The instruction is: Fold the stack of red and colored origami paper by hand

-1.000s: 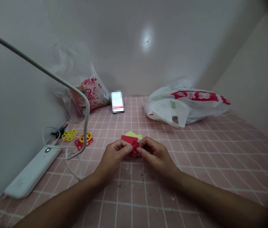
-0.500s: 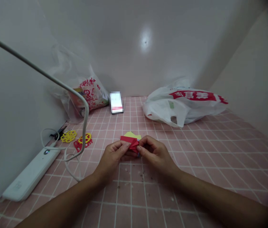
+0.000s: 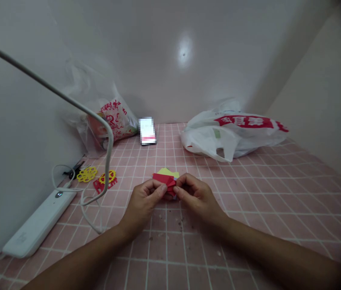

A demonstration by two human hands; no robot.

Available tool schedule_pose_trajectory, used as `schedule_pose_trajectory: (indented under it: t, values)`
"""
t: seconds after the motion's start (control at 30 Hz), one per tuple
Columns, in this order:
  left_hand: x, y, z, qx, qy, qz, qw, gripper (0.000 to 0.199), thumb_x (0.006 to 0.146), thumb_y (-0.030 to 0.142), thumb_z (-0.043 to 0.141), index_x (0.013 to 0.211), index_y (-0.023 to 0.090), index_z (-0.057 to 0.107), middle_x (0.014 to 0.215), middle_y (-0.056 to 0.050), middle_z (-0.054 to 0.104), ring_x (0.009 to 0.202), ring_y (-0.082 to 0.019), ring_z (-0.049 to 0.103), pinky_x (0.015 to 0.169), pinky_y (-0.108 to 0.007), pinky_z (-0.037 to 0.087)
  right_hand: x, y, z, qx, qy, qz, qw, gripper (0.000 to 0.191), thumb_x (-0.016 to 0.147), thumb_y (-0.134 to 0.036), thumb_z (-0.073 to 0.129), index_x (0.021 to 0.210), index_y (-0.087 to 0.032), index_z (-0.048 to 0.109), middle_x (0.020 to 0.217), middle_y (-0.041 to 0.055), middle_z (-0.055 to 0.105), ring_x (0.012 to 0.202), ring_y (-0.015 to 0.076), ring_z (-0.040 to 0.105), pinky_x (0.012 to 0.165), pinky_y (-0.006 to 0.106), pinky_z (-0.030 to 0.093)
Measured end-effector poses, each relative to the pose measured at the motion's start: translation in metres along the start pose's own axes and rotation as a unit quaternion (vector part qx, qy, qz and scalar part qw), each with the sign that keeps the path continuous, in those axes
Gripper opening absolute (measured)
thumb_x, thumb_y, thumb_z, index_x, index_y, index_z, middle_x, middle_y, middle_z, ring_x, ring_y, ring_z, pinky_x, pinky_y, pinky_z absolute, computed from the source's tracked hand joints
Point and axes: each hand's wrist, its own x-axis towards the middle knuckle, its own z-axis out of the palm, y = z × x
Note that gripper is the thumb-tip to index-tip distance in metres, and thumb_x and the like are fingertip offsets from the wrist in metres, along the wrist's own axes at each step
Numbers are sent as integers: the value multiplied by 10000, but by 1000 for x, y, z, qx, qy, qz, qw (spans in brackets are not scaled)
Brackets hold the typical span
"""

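Note:
Red paper, with folded layers, is pinched between my two hands near the middle of the table. My left hand is closed on its left part, thumb on top. On its right edge the thumb and fingertips of my right hand are closed in a pinch. Just behind the red paper shows some yellow paper, partly covered; whether it lies on the table or is held too, I cannot tell. The undersides of the folds are hidden by my fingers.
Left of my hands lie yellow gear-like cutouts, a red cutout piece and a white power bank. A white cable arches across the left. Behind are a phone, a clear bag and a white plastic bag.
My left fingers and thumb have shifted slightly on the red paper, and its folds sit a little differently. Both hands stay in the same place.

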Motion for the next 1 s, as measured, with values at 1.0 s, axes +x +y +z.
schedule_pose_trajectory:
  t: [1.0]
  values:
    - [2,0,0,30,48,-35,998,184,704,286,716,680,153,590,644,7,639,590,-116,584,602,-232,456,2,5,4,145,-33,94,984,207,808,-351,685,839,-175,583,717,-17,597,569,101,517,541,238,402]
